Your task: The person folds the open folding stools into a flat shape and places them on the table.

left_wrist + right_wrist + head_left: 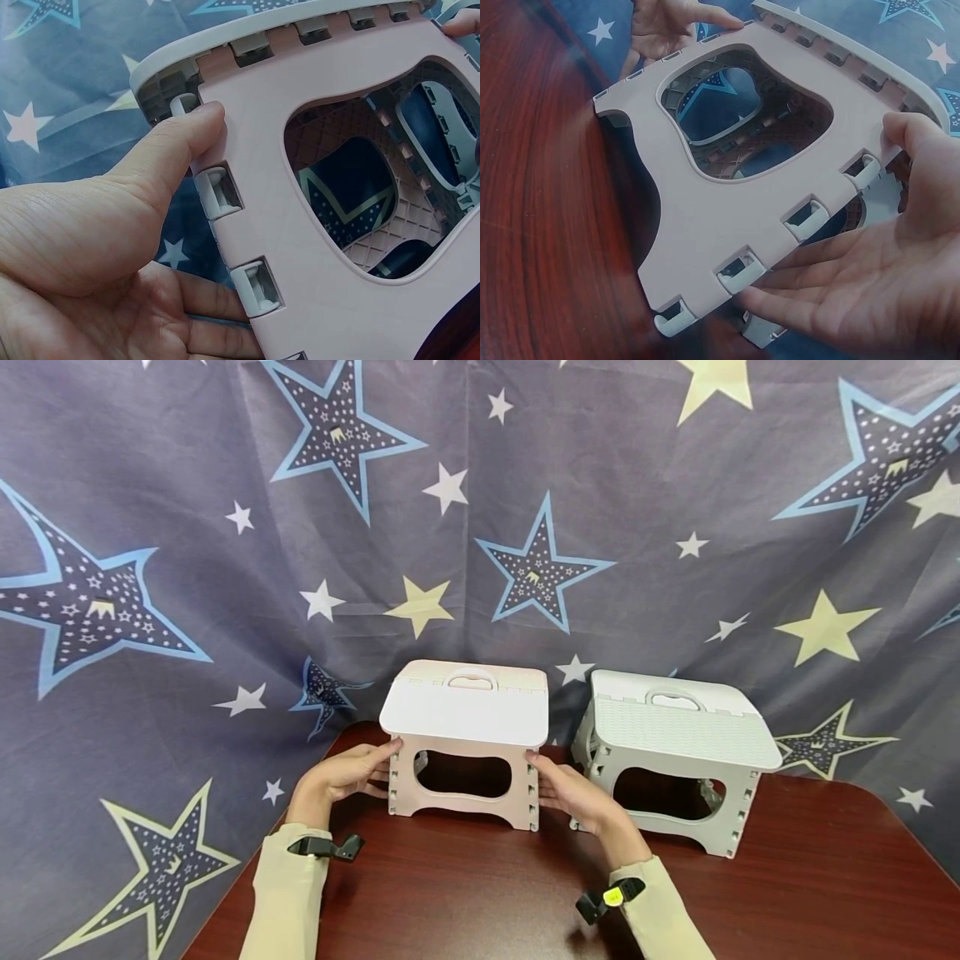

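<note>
A pink folding step stool (pixel 463 718) with a pale top and a carry handle (pixel 470 678) stands unfolded on the table. My left hand (pixel 348 774) holds its left side; in the left wrist view, the thumb (pixel 201 124) lies on the front panel's edge and the fingers reach behind. At the opposite side my right hand (pixel 573 795) holds it likewise, with the thumb (pixel 911 129) high on the front panel (pixel 697 217) and the fingers along the hinged edge. Through the oval cut-out, the ribbed inside of the back panel (pixel 409 214) shows.
Close by on the right stands a second unfolded stool (pixel 686 731), whitish-green, with the same kind of handle. Both rest on a dark red-brown wooden table (pixel 465 893). A grey-blue curtain (pixel 225 710) with stars hangs behind and along the left side.
</note>
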`<state>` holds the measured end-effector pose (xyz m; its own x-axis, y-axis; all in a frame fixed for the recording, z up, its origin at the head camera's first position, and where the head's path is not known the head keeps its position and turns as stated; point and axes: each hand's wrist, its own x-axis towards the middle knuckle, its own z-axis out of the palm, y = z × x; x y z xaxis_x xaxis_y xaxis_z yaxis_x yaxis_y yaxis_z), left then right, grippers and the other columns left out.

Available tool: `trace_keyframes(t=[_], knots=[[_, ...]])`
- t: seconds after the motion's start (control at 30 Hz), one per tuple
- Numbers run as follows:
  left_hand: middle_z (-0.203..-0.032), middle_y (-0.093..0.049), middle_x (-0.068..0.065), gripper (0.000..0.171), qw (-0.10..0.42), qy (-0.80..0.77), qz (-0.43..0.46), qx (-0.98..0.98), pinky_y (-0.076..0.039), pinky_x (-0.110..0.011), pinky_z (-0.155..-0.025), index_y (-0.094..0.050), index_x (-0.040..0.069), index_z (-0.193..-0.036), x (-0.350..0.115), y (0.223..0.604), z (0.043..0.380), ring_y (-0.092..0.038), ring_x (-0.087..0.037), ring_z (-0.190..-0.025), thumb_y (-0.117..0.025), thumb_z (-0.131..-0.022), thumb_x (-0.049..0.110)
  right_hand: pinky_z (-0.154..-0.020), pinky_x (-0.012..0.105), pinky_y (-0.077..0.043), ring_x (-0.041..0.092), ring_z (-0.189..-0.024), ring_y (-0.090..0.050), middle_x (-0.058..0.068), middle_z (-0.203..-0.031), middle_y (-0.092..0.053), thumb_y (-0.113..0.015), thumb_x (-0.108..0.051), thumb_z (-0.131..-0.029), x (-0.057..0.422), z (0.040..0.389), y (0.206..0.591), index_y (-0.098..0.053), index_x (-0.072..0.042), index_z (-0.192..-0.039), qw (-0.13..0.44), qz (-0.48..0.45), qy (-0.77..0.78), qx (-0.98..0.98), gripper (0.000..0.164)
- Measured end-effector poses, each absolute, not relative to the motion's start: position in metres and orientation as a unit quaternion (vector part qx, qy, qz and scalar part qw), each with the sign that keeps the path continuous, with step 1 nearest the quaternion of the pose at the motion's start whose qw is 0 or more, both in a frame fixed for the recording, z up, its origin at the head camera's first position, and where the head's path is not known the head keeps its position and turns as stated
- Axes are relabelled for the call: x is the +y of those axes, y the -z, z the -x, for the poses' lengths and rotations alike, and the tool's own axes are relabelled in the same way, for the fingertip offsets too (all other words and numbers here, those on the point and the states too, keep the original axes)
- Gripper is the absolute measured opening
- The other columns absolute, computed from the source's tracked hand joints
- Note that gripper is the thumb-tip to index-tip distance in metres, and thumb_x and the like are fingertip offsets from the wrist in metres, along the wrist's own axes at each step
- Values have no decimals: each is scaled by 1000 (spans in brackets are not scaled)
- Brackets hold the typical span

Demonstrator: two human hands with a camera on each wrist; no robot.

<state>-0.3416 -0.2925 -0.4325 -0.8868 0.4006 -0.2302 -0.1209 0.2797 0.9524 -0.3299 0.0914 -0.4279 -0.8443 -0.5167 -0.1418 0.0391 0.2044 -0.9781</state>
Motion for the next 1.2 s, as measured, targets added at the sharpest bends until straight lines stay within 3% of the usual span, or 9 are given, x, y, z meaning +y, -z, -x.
trace_keyframes(t=[0.47,0.83,1.2], knots=[[-118,-72,-12,68,218,-594,-95,768,-54,-55,-100,-55,-10,-133,-292,434,342,-68,-24,-110,-40,-108,52,-120,56,-34,49,-145,-37,37,-156,-34,-41,-47,-105,93,330,428,-25,14,-154,234,152,619,734,79],[-120,-71,-14,72,218,-592,-109,768,-55,-54,-99,-50,-15,-136,-292,434,342,-68,-24,-110,-39,-108,50,-119,54,-37,48,-143,-40,38,-154,-35,-44,-62,-100,94,330,428,-24,15,-153,232,174,610,738,96],[-118,-71,-13,64,217,-594,-102,768,-54,-54,-100,-59,-6,-128,-291,434,341,-69,-23,-108,-40,-108,51,-121,55,-34,46,-144,-40,37,-154,-37,-40,-49,-105,94,332,428,-27,14,-153,236,156,619,732,80]])
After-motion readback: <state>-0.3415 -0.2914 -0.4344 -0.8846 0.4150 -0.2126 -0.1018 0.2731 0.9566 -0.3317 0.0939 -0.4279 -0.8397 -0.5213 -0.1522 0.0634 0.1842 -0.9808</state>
